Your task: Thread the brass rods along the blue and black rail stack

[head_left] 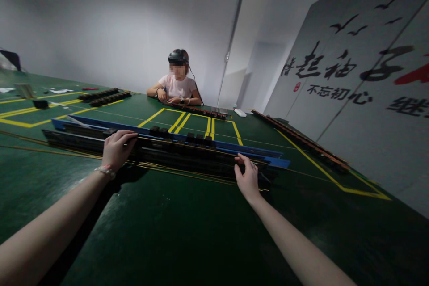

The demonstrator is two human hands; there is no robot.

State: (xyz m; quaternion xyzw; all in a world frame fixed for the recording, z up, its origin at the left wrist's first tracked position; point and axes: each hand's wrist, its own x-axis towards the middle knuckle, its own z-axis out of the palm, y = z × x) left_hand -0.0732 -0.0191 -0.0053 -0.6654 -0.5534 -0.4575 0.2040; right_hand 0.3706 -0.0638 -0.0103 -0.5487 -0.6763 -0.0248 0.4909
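Observation:
A long black strip with a thin yellowish edge (192,145) runs across the table in front of me, between my two hands. My left hand (116,148) is closed over its left end, fingers bent over the top; what lies under the palm is hidden. At the right end, my right hand (247,178) has its fingers curled on the strip, thumb below. Several small black blocks (191,137) stand along the strip. Behind and below lie dark rails (77,140) and a long blue rail (268,154). Thin yellow rods (187,172) lie along the near side.
Yellow tape outlines (237,133) mark the green table (187,232). Rows of black parts (109,97) lie at far left. A person (177,82) wearing a headset sits opposite, hands on a long strip (201,111). Another long rail (301,140) lies along the right edge.

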